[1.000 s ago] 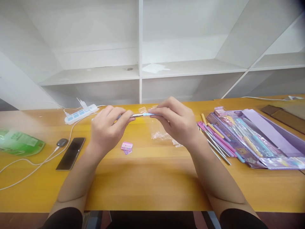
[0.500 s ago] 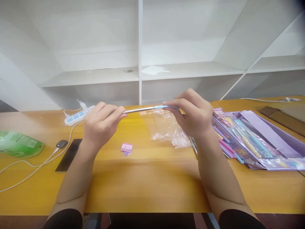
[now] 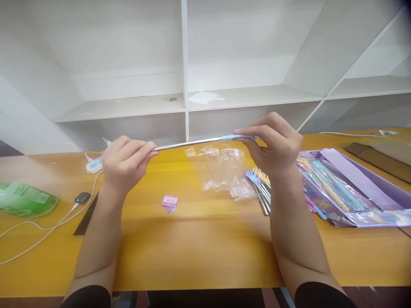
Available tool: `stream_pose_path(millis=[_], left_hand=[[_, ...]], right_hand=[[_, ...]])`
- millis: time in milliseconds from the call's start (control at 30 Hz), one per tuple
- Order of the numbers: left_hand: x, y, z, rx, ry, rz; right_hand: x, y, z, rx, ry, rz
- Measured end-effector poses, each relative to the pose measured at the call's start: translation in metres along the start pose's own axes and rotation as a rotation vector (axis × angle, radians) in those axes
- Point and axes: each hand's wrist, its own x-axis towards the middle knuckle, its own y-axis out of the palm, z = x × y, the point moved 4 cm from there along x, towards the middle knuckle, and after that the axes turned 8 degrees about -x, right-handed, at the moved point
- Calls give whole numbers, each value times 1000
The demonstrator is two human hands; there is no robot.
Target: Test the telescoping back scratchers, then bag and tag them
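Observation:
A slim back scratcher [image 3: 189, 143] with a silvery metal rod and a light blue end spans the space between my two hands, held slightly tilted above the table. My left hand [image 3: 125, 164] is closed around the rod's left end, covering that tip. My right hand [image 3: 276, 143] pinches the blue end between thumb and fingers, hiding part of it. Under the right wrist lie several more back scratchers [image 3: 260, 188] with blue and yellow claw heads, partly covered by the forearm. Clear plastic wrappers [image 3: 221, 171] are spread on the table just beyond them.
A purple box [image 3: 362, 184] of wrapped items stands on the right. Small pink cards [image 3: 169, 202] lie mid-table. To the left are a green pouch [image 3: 27, 199], a black plug-like device [image 3: 82, 197] with white cable, a dark phone [image 3: 84, 220] and a power strip [image 3: 94, 165]. White shelving [image 3: 185, 64] rises behind.
My hands have moved apart, the left one leftward and the right one rightward. A longer stretch of metal rod shows between them. The back scratchers under my right wrist have come into clearer view.

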Motion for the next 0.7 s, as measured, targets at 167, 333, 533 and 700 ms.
stream_pose_path(millis=[167,333,533,700], left_hand=[[-4,1,9,-1,-42,2],[-11,-1,22,3,-90,20],[-21,-12,62,-3,-235,38],[-29,-19,86,-4,-106,-75]], right_hand=[[0,-12,-11,12,-52,-94],[0,-22,-28,-77,-51,-124],[-9,-36,-66,-174,-18,-301],[-26,-52,-109,-255,76,-346]])
